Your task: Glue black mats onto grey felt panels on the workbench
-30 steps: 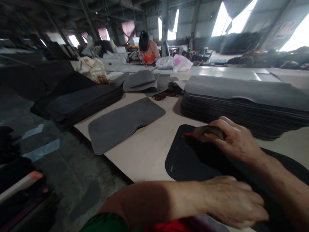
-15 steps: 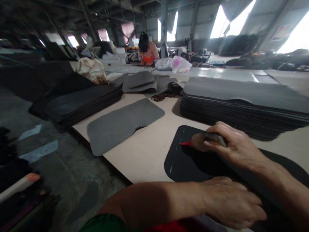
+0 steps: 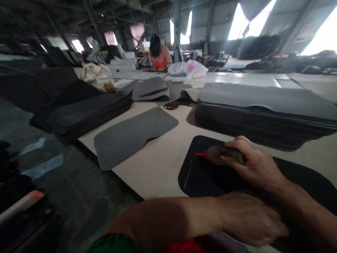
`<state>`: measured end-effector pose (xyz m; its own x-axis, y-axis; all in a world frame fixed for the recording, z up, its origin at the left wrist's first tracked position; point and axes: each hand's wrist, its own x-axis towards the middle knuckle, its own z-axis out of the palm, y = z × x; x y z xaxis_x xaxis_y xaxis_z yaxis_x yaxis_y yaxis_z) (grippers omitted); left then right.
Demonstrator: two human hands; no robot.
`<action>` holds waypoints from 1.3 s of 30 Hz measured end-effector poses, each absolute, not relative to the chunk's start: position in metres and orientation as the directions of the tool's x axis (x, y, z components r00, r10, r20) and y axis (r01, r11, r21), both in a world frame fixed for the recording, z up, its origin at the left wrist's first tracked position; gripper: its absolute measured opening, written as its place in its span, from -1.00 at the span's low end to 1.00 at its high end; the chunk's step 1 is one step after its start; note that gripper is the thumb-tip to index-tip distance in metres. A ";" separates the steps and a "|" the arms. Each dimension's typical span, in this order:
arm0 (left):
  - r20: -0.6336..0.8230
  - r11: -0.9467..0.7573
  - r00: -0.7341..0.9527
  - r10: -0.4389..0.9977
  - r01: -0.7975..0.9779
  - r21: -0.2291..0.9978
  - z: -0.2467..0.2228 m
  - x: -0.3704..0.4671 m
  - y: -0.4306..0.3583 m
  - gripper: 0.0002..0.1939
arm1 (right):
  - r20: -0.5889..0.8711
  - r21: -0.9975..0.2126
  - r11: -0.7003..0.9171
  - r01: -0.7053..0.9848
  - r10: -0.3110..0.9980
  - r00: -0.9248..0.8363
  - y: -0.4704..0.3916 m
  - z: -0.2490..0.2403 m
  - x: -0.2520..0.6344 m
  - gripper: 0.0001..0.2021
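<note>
Main risk, I'd say: uneven squeeze on the bottle (image 3: 228, 155) or a wobbly red nozzle (image 3: 202, 154) leaves gaps or blobs in the pale streaks (image 3: 189, 174) at the rounded end of the black sheet (image 3: 206, 181), and the sheet could skid on the table (image 3: 155, 172) if the left hand (image 3: 252, 218) isn't bearing down. Right hand (image 3: 254, 161) has its grip wrapped around the bottle, nozzle ahead of the fingers, tip over the sheet, contact unclear. Sheet runs below both hands; left fingers curl, can't tell if they're pinching anything.

Legible text: none. White plastic bag (image 3: 177, 69), upper centre: dark print, unreadable. Wall poster (image 3: 305, 32), upper right: blurred.
</note>
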<state>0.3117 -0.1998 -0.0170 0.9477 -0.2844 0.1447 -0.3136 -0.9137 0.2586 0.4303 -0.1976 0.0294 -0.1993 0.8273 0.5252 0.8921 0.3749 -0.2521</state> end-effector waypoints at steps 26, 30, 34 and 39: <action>0.272 -0.926 0.926 -0.261 -0.319 0.200 -0.024 0.304 -0.200 -0.73 | 0.408 -0.088 0.080 0.993 0.912 -0.037 -0.159 0.057 0.453 -0.80; 0.303 -0.925 0.920 -0.247 -0.317 0.208 -0.025 0.302 -0.200 -0.77 | 0.351 -0.016 0.088 0.996 0.933 -0.077 -0.168 0.074 0.467 -0.82; 0.304 -0.932 0.925 -0.230 -0.299 0.203 -0.025 0.300 -0.200 -0.80 | 0.318 0.030 -0.008 1.000 0.948 -0.002 -0.188 0.083 0.492 -0.76; 0.292 -0.931 0.934 -0.206 -0.279 0.235 -0.026 0.297 -0.199 -0.84 | 0.245 -0.032 -0.149 0.988 0.958 0.152 -0.226 0.087 0.525 -0.73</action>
<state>0.2974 -0.1991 -0.0256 0.9341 -0.2060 0.2916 -0.2787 -0.9312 0.2351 0.5245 -0.2257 0.0873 0.1519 0.9577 0.2446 0.9884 -0.1487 -0.0315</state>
